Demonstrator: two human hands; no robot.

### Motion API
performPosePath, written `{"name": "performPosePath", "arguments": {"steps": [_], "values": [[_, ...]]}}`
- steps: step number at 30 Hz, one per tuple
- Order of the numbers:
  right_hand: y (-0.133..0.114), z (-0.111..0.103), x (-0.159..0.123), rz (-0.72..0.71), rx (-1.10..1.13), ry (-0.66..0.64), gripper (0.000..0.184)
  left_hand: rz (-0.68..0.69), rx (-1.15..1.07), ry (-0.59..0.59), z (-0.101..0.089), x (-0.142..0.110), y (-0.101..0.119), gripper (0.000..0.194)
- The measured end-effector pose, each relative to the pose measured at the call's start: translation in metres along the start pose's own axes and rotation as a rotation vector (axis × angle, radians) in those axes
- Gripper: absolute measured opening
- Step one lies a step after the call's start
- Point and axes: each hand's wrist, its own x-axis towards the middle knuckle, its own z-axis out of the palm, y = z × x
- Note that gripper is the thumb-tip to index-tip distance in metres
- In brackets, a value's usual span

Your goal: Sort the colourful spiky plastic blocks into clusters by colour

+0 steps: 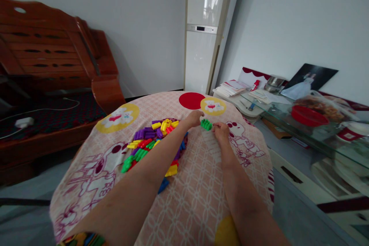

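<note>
A short row of green toy building blocks [206, 124] lies on the cloth-covered round table, between my two hands. My left hand [195, 119] is at the row's left end, its fingers curled and closed; what they hold, if anything, is hidden. At the right end, my right hand [221, 132] pinches with thumb and fingertips against the green blocks. Under and beside my left forearm spreads a pile of loose plastic blocks [148, 133] in purple, yellow, red, green and blue. Part of that pile is covered by the arm.
The patterned tablecloth [184, 215] hangs over the table's edge. To the right stands a glass-topped cabinet [288, 123] with papers, a red bowl [309, 116] and a photo [309, 80]. A wooden bench [49, 54] is at the left, a tall white appliance [201, 57] behind.
</note>
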Motion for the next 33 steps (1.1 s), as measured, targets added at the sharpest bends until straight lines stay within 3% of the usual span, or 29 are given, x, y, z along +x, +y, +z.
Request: {"name": "performPosePath", "arguments": {"steps": [3, 6, 9, 11, 13, 14, 17, 20, 22, 26, 29, 33], "values": [[0.003, 0.002, 0.001, 0.013, 0.03, -0.001, 0.031, -0.007, -0.158, 0.149, -0.04, -0.023, -0.013, 0.048], [0.004, 0.002, 0.001, 0.029, 0.041, 0.008, 0.031, -0.058, -0.299, 0.253, -0.073, -0.07, -0.034, 0.045], [-0.005, -0.002, -0.001, -0.023, 0.021, 0.079, 0.029, -0.174, -0.235, 0.16, -0.087, -0.127, -0.056, 0.034], [-0.02, -0.005, -0.005, -0.114, 0.032, 0.131, 0.03, -0.243, -0.141, 0.006, -0.088, -0.16, -0.068, 0.028], [-0.045, -0.007, -0.015, -0.206, 0.099, 0.071, 0.031, -0.246, -0.065, -0.147, -0.086, -0.183, -0.077, 0.034], [-0.06, -0.007, -0.023, -0.249, 0.149, -0.023, 0.032, -0.224, -0.043, -0.207, -0.085, -0.19, -0.08, 0.042], [-0.107, -0.001, -0.062, -0.431, 0.203, -0.547, 0.028, -0.152, -0.01, -0.291, -0.076, -0.197, -0.085, 0.061], [-0.137, 0.013, -0.111, -0.567, 0.163, -1.005, 0.022, -0.16, -0.002, -0.221, -0.06, -0.19, -0.089, 0.057], [-0.143, 0.027, -0.136, -0.726, 0.087, -1.109, 0.014, -0.175, -0.047, -0.136, -0.048, -0.184, -0.095, 0.049], [-0.13, 0.053, -0.148, -0.993, -0.118, -0.964, 0.014, -0.196, -0.174, 0.048, -0.033, -0.179, -0.111, 0.032], [-0.12, 0.062, -0.141, -0.992, -0.209, -0.815, 0.013, -0.27, -0.22, 0.258, -0.03, -0.179, -0.121, 0.028], [-0.117, 0.064, -0.143, -1.029, -0.173, -0.733, 0.022, -0.363, -0.299, 0.477, -0.033, -0.182, -0.127, 0.029]]}}
